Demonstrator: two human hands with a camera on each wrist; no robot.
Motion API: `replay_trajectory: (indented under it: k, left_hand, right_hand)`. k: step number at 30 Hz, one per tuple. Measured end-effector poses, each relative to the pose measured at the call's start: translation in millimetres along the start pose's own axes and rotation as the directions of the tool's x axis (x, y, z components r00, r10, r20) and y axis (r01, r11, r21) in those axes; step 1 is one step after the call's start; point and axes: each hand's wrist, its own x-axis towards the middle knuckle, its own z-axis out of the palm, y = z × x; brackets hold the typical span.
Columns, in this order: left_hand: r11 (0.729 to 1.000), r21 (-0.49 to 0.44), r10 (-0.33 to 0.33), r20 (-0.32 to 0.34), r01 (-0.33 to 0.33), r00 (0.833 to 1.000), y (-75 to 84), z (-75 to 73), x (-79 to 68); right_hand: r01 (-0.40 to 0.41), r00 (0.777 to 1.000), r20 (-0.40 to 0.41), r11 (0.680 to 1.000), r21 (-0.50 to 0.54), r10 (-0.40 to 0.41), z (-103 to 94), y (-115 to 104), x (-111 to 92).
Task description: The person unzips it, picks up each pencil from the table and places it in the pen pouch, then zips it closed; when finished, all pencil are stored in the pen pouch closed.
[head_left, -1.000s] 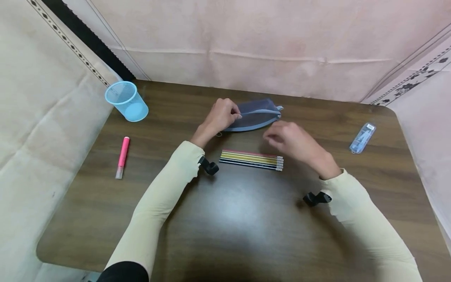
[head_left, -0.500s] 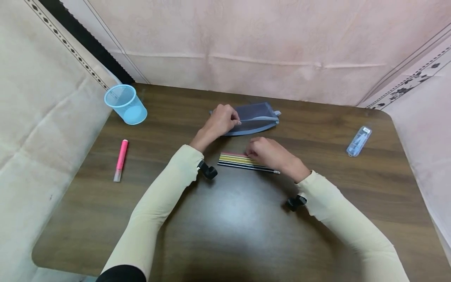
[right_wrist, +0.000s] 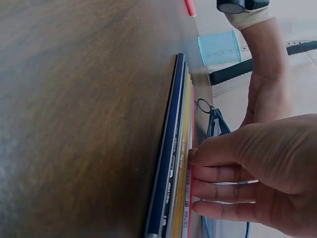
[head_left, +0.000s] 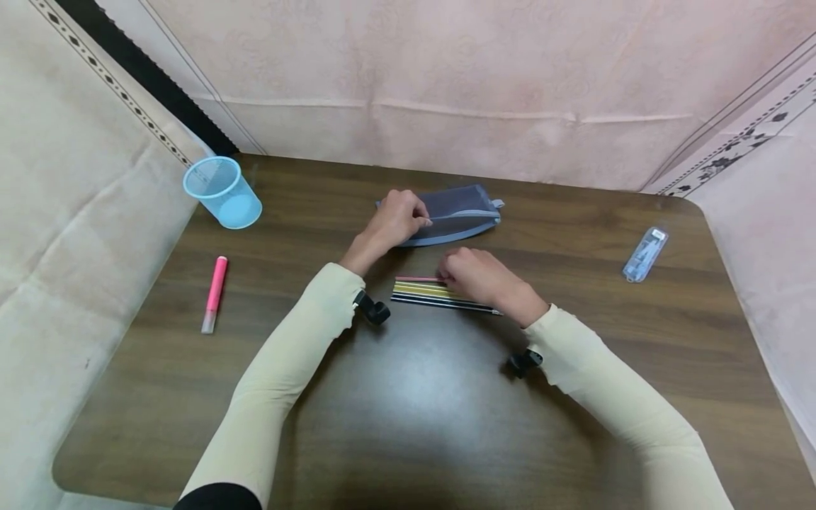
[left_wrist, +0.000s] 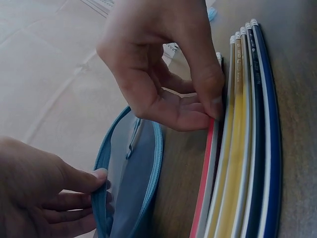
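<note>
A blue mesh zip pouch (head_left: 462,202) lies toward the back of the table with its zipper side parted. My left hand (head_left: 397,218) pinches the pouch's zipper edge between thumb and fingers, as the left wrist view shows. In front of the pouch, several pencils (left_wrist: 240,148) lie side by side in a row, yellow and dark ones with white-tipped ends. My right hand (head_left: 479,280) is over the row and pinches the red pencil (left_wrist: 202,183) at its far side, thumb against fingertips. That hand covers part of the row in the head view.
A light blue mesh cup (head_left: 223,193) stands at the back left corner. Nearer on the left lies a pink marker (head_left: 215,294). At the far right is a clear blue correction tape (head_left: 645,255). Curtain-like cloth (head_left: 472,85) hangs along the table's back edge.
My right hand has moved left and nearer, from beside the pouch onto the pencils, and has taken hold of the red one. A narrow gap now shows beside it. The left hand keeps its grip.
</note>
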Motion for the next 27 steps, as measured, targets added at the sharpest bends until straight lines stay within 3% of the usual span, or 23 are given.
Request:
replay_trajectory:
  k: [8, 17, 27]
  left_hand:
    - [1.0, -0.011, -0.007, 0.012, 0.007, 1.0, 2.0, -0.8, 2.4]
    - [1.0, 0.008, -0.005, 0.012, 0.005, 1.0, 3.8, -5.0, 5.0]
    - [1.0, 0.006, -0.019, 0.006, 0.019, 1.0, 2.8, -5.6, 3.8]
  right_hand:
    - [0.003, 0.998, 0.061, 1.0, -0.01, -0.002, -6.0, 4, 6]
    - [0.095, 0.995, 0.011, 0.994, -0.05, -0.095, -28.4, 10, -1]
    - [0.049, 0.993, 0.104, 0.999, -0.005, -0.048, -56.4, 4, -17]
